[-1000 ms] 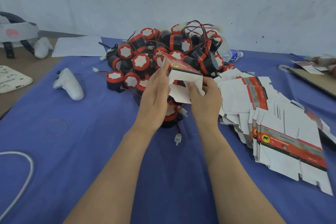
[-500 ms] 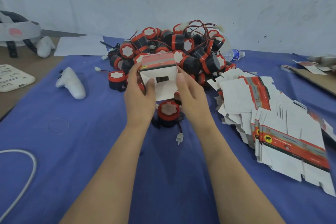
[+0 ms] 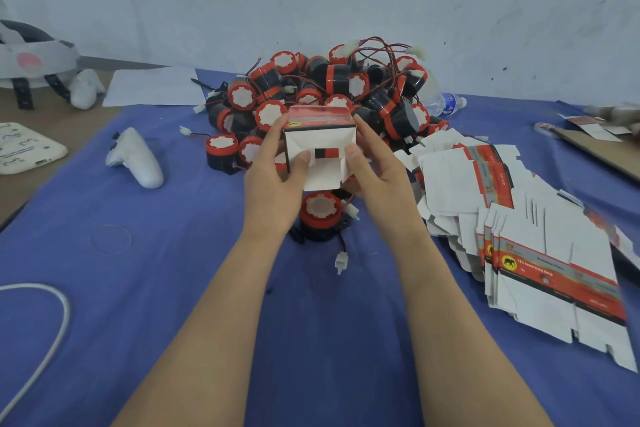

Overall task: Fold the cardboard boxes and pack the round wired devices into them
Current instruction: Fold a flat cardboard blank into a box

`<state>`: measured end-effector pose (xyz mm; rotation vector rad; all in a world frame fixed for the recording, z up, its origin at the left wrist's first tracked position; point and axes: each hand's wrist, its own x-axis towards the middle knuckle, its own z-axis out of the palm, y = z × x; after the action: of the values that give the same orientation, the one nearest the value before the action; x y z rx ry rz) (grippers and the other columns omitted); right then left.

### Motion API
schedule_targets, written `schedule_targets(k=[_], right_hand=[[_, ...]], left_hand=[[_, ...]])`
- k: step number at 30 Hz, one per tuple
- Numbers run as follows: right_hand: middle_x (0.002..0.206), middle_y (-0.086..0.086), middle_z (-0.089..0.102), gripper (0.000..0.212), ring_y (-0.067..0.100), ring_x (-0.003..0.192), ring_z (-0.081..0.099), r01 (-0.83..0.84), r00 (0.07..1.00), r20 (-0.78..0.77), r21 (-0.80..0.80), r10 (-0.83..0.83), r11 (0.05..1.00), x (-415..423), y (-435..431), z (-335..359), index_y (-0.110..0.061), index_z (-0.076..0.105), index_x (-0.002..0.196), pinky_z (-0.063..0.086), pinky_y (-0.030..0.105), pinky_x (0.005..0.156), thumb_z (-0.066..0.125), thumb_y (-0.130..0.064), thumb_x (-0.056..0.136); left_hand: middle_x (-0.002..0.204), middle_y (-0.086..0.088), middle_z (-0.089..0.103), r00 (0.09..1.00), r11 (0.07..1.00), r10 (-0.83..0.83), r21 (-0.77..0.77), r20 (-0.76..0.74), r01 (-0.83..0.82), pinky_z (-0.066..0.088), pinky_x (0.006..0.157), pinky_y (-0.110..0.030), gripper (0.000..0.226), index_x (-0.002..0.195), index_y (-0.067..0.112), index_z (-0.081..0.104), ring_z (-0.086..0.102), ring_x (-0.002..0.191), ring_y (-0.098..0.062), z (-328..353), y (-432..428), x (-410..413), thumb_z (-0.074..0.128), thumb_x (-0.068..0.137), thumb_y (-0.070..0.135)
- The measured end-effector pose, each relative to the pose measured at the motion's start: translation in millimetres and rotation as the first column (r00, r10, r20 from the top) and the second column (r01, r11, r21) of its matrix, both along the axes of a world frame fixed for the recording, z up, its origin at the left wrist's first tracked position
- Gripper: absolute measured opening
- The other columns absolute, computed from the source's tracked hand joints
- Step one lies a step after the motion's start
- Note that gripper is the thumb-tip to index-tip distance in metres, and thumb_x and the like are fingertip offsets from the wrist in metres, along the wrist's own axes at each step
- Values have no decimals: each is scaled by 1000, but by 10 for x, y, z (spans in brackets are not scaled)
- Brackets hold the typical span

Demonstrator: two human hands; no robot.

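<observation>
- Moved item: cardboard box [image 3: 320,146], which is now sitting square-on at frame centre after tilting off to the right a second ago; its flap end is facing the camera, so both thumbs are reaching the flaps.
- Left hand [image 3: 273,180]: gripping the box's left side, fingers curling behind it, thumb pressing the left flap inward.
- Right hand [image 3: 374,177]: mirroring this on the right side, thumb bearing on the right flap; together the two are steadying the box in the air while that end is being closed.
- Single round wired device [image 3: 320,215]: lying just below the box at centre frame, its white connector [image 3: 341,262] trailing toward the lower frame; probably waiting apart as the next piece to pack.
- Pile of devices [image 3: 329,90]: heaping at upper centre, directly behind the box.
- Flat box blanks [image 3: 519,236]: fanning across the right of the frame, awaiting folding.
- Table [image 3: 173,288]: blue-covered, carrying all of the above.
</observation>
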<state>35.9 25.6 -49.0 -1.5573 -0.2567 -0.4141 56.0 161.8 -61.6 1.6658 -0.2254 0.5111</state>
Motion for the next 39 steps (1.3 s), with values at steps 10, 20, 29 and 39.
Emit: schedule_targets(k=[10, 20, 29, 39], right_hand=[[134, 2, 58, 46, 18, 112, 61, -291, 934, -133, 261, 333, 921, 33, -86, -60, -18, 40, 144, 53, 35, 92, 43, -5, 100], [114, -3, 67, 28, 9, 106, 63, 325, 941, -75, -62, -329, 944, 78, -53, -91, -13, 60, 119, 53, 31, 90, 61, -13, 92], [104, 4, 71, 19, 21, 97, 68, 223, 965, -172, 140, -198, 965, 79, -134, -86, -17, 63, 106, 55, 23, 64, 56, -5, 93], [104, 4, 72, 24, 21, 95, 68, -27, 978, -175, 434, 114, 901, 45, 101, 14, -13, 63, 115, 57, 30, 75, 46, -20, 100]], left_hand=[[132, 10, 50, 998, 996, 25, 88, 60, -30, 49, 97, -28, 59, 149, 27, 32, 48, 120, -7, -1, 11, 14, 55, 96, 11], [137, 6, 44, 964, 952, -257, 188, 63, 242, 51, 92, -22, 69, 148, 34, 25, 49, 125, -22, -22, -90, -68, 55, 91, 8], [153, 9, 27, 857, 832, -514, 215, -49, 511, 44, 98, -16, 85, 153, 32, 15, 34, 138, -11, 8, -11, -58, 62, 85, 10], [125, 8, 37, 987, 997, -13, 72, 157, 2, 45, 81, -3, 65, 143, 34, 32, 50, 112, -1, 43, -152, -107, 62, 88, 47]])
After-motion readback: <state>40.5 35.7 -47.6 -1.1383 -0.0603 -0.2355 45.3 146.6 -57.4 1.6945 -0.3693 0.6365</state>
